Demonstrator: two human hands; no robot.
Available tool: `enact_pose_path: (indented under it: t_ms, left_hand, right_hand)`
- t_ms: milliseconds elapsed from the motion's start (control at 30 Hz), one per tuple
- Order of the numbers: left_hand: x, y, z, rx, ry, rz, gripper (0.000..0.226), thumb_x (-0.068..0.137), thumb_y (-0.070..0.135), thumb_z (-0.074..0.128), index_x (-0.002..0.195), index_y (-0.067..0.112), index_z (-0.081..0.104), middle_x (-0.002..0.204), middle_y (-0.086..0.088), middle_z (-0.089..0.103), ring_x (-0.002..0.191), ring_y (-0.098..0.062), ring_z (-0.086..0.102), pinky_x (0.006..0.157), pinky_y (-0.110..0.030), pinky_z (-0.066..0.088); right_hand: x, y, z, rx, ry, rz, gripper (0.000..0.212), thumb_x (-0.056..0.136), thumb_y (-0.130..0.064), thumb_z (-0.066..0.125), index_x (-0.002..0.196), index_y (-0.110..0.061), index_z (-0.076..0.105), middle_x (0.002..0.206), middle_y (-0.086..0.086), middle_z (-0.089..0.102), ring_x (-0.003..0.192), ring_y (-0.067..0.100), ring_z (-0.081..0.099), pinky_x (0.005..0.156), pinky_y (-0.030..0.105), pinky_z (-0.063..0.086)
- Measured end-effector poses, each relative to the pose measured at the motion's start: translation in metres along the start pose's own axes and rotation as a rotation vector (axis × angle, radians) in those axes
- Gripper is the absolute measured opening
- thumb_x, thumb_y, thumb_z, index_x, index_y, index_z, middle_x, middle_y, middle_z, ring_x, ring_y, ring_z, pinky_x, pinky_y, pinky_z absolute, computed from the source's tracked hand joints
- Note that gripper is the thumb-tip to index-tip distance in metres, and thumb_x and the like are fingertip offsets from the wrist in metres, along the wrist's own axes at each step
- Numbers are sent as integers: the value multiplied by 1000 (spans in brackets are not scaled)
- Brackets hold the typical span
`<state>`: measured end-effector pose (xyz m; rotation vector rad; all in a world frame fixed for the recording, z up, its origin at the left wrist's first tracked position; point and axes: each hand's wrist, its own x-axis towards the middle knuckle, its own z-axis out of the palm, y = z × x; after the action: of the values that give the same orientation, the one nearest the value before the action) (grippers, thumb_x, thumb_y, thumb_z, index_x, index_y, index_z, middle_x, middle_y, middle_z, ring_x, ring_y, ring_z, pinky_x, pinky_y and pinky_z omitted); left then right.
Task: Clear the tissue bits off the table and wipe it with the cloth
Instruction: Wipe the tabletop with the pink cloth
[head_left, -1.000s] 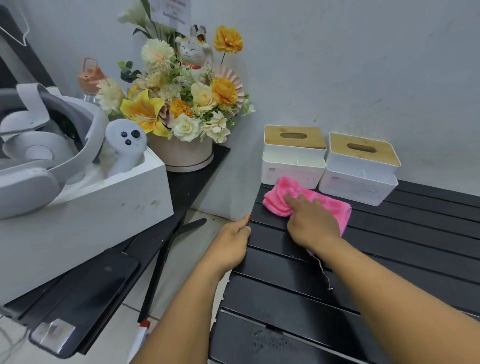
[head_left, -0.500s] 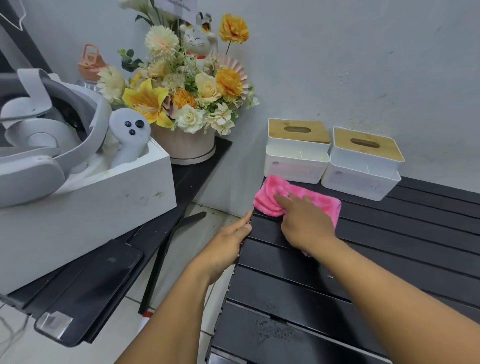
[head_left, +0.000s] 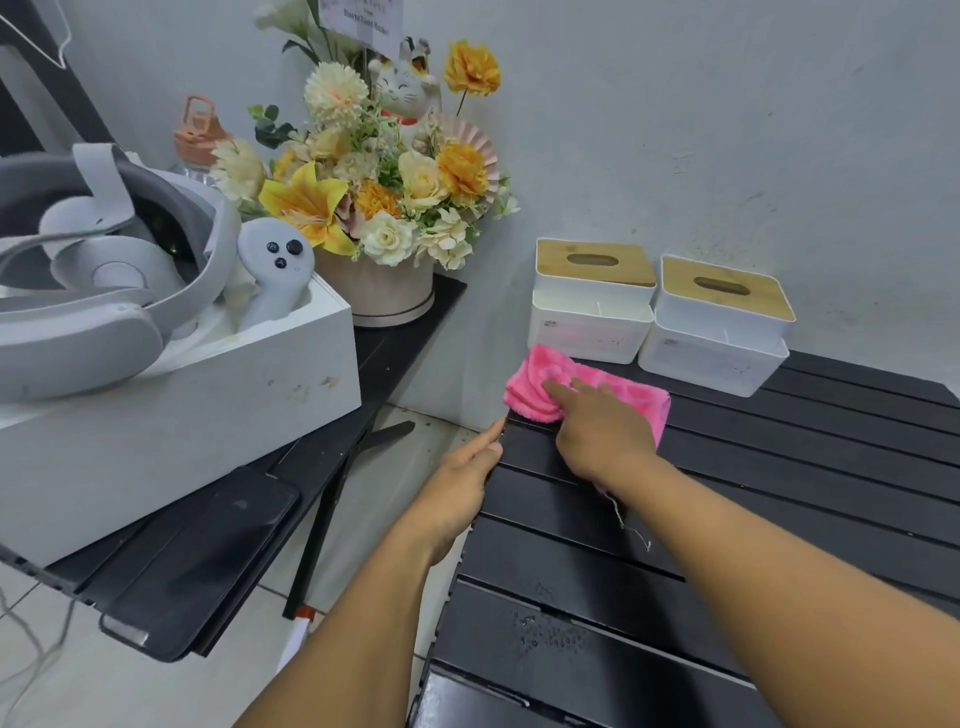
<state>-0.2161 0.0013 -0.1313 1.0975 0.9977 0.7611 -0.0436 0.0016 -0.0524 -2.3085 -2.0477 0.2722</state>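
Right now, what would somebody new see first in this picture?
Probably the bright pink cloth, pressed flat under the right hand at the far left corner of the black slatted table. Next, the big yellow and cream flower bouquet on the side table to the left, with a white cat figure on top.

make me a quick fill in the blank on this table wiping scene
The right hand presses a ____ cloth onto the black slatted table.
The left hand rests against the table's ____.
Behind the cloth stand ____ white tissue boxes with wooden lids.
Missing words: pink; edge; two.
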Motion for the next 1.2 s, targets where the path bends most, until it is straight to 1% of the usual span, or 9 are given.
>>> enact_pose_path:
  t_ms: [167,300,400,467,633,767,933,1033,1200]
  left_hand:
    - [-3,5,4,0,-47,28,33,105,29,45,132,32,63,123,2,71,117,-17,66,103,-40,49]
    - [-3,3,4,-35,-16,34,36,105,29,46,138,35,57,133,7,65,124,-12,60,112,-41,42]
    - [-1,2,3,-8,14,33,42,100,32,49,142,35,52,142,12,57,132,-7,51,118,-38,34]
    - [0,1,2,5,9,29,51,91,41,53,142,37,51,145,13,54,136,-7,47,120,-39,30]
    - [0,1,1,37,13,56,43,104,26,47,146,31,47,147,12,51,137,-5,45,121,-37,28]
    - [-1,3,1,19,12,32,40,104,25,46,143,33,51,143,11,56,131,-7,52,118,-37,34]
    - [-6,11,4,21,13,20,39,106,22,43,142,34,52,135,13,62,122,-2,59,112,-31,42]
    - [-8,14,5,27,15,15,37,106,22,44,137,39,54,128,13,67,116,-5,64,105,-30,47]
    - [-5,18,6,96,60,22,38,104,18,45,136,37,56,128,12,67,115,-4,64,105,-27,47]
  right_hand:
    - [-68,-7,13,12,-17,-94,63,96,-18,39,151,-44,24,162,-9,23,149,25,22,110,41,34]
    - [-28,3,2,-21,14,-11,61,93,-14,39,149,-38,31,157,-5,34,144,26,31,102,43,41]
    - [18,1,-9,7,33,116,47,88,-5,41,129,-25,50,126,4,60,111,29,57,81,39,50]
    - [33,-15,-9,6,12,75,43,87,-3,42,123,-22,53,109,4,65,92,25,62,76,39,53]
    - [33,-34,-3,-64,-2,-166,62,89,-6,43,144,-33,41,148,0,45,129,32,49,79,38,46]
    - [27,-1,-13,-33,2,-121,63,92,-11,39,149,-37,34,153,-5,41,135,25,44,96,40,45]
    - [11,40,-13,16,43,46,65,89,-10,40,149,-37,34,153,-7,41,136,26,42,96,42,47]
    - [14,28,-5,45,26,120,66,88,-14,42,150,-36,33,158,-4,33,142,32,35,105,48,42]
    - [5,-10,6,3,32,-25,64,89,-14,43,148,-36,34,157,-3,35,140,36,37,102,51,44]
